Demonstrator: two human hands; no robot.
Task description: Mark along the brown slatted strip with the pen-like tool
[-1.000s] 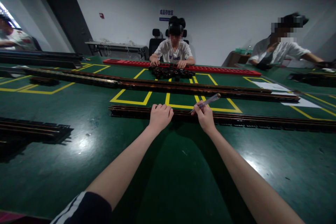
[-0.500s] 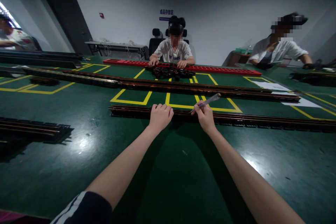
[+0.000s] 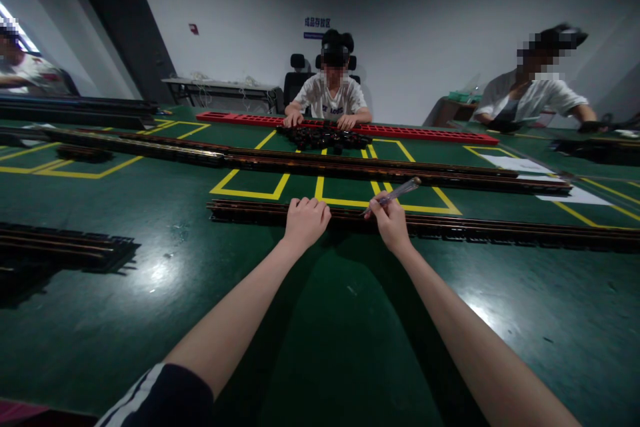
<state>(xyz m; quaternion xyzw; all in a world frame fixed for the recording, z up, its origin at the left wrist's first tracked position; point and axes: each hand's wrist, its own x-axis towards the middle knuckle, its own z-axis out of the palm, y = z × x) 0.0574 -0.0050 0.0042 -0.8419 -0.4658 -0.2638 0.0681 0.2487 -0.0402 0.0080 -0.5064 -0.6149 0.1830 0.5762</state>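
Green table, left hand clasping long dark rail, right hand pinching translucent tool

Grn tbl w/ long blk strips, red rack, wht papers.

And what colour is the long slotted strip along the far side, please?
The slotted strip is red; the head view shows it.
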